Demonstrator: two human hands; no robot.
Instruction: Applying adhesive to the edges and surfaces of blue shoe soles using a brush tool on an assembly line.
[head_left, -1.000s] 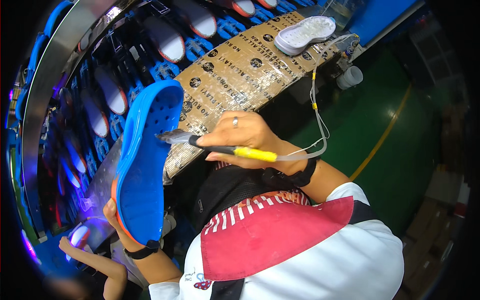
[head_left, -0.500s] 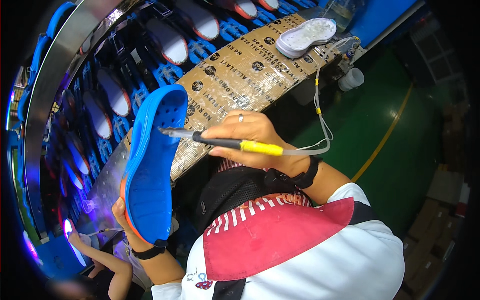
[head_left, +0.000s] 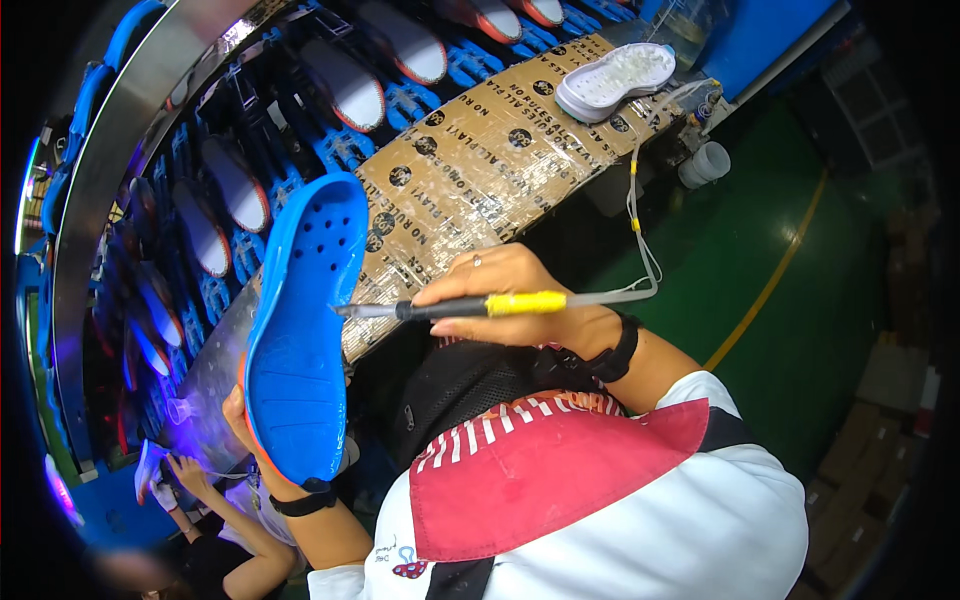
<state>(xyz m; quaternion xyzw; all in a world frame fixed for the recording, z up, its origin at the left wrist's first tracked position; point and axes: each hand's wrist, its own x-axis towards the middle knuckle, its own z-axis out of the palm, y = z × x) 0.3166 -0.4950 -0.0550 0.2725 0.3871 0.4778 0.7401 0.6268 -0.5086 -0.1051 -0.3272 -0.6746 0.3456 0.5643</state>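
Note:
My left hand (head_left: 238,418) grips a blue shoe sole (head_left: 297,375) by its lower outer side; most of its fingers are hidden behind the sole. The sole is tilted with its hollow inner face showing, holes at the upper end and an orange edge at the lower left. In my right hand (head_left: 520,275) is a tube-fed brush (head_left: 455,308) with a black grip and a yellow wrapped section. Its tip is at the right rim of the sole, near mid-length; I cannot tell whether it touches. A pale hose (head_left: 630,296) leads from the brush's back end.
Printed cardboard (head_left: 480,165) covers the bench, with a white shoe sole (head_left: 617,80) holding whitish residue at its far end. Beyond runs a rack of blue clamps with shoe uppers (head_left: 345,88). A white cup (head_left: 705,163) hangs by the bench end. Another person's arm (head_left: 245,530) is at lower left.
The brush tip has moved down from the holed end to the sole's right rim. My left hand has turned the sole slightly, showing more of its inner face.

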